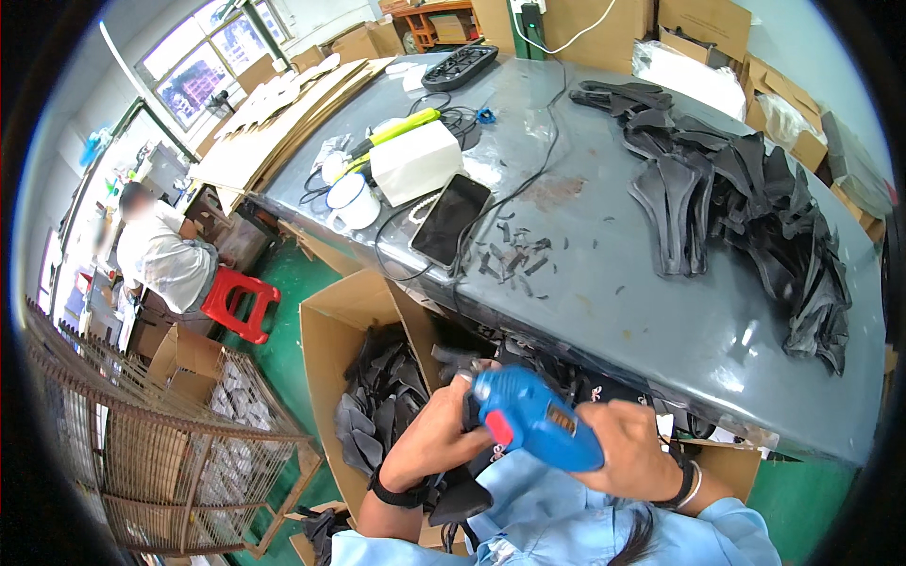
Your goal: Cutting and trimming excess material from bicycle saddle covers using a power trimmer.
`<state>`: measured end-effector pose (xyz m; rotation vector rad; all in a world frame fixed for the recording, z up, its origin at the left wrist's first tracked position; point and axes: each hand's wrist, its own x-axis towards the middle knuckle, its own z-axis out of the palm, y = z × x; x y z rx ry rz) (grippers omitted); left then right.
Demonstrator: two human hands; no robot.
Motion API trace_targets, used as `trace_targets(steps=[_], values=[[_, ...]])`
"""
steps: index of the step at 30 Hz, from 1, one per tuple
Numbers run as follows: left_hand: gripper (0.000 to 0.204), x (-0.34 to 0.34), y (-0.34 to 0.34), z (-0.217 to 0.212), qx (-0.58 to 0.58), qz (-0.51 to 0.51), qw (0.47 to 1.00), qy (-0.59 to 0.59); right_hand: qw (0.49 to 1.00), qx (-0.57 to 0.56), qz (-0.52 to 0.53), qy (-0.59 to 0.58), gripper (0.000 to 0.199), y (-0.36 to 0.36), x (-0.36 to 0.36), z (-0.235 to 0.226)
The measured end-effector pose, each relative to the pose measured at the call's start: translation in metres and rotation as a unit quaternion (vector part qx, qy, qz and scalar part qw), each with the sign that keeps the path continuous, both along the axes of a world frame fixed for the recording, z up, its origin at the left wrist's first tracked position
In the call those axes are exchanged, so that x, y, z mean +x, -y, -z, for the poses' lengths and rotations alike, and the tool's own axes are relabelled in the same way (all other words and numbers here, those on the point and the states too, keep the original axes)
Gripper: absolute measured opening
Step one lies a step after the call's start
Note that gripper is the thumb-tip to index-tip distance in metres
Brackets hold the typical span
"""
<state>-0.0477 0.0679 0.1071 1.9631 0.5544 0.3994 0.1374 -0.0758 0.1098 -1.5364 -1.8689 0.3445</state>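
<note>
My right hand (621, 447) is wrapped round the rear of a blue handheld power tool (536, 415) with a red button on its side. The tool's metal nose points left, toward my left hand (436, 430). Those left fingers are closed close to the nose, on a dark grey molded piece (460, 496) whose lower end hangs below the palm. Where the nose meets the piece is partly hidden by my fingers. Under my hands, a cardboard box (326, 340) holds many similar dark pieces (377, 401).
On the grey table (585, 274) lie a heap of black molded pieces (694, 189), dark scraps (517, 257), a phone (451, 219), a white mug (353, 202), a white box (415, 160) and cables. A wire cage (170, 462) stands at left; a person (165, 245) sits beyond it near a red stool (241, 304).
</note>
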Motion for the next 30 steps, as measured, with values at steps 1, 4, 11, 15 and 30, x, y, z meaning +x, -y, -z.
trace_targets(steps=[1, 4, 11, 15, 30], values=[[0.04, 0.001, 0.001, 0.003, -0.123, 0.015, 0.992, -0.015, 0.998, 0.028, 0.041, -0.034, 0.052, -0.006, 0.002, 0.002], [0.05, 0.013, 0.012, 0.015, -0.207, 0.161, 0.965, -0.006, 0.981, 0.001, 0.074, -0.181, 0.051, -0.019, 0.005, -0.006], [0.024, 0.034, 0.028, 0.007, 0.115, -0.099, 0.988, 0.041, 0.946, -0.113, 0.098, -0.288, 0.049, -0.025, 0.022, -0.012], [0.014, 0.042, 0.03, 0.007, 0.229, -0.13, 0.961, 0.084, 0.946, -0.121, 0.098, -0.285, 0.047, -0.025, 0.021, -0.01], [0.052, 0.066, 0.089, 0.059, -0.356, -0.232, 0.795, 0.432, 0.951, 0.045, 0.193, -0.237, 0.05, -0.03, 0.007, -0.002]])
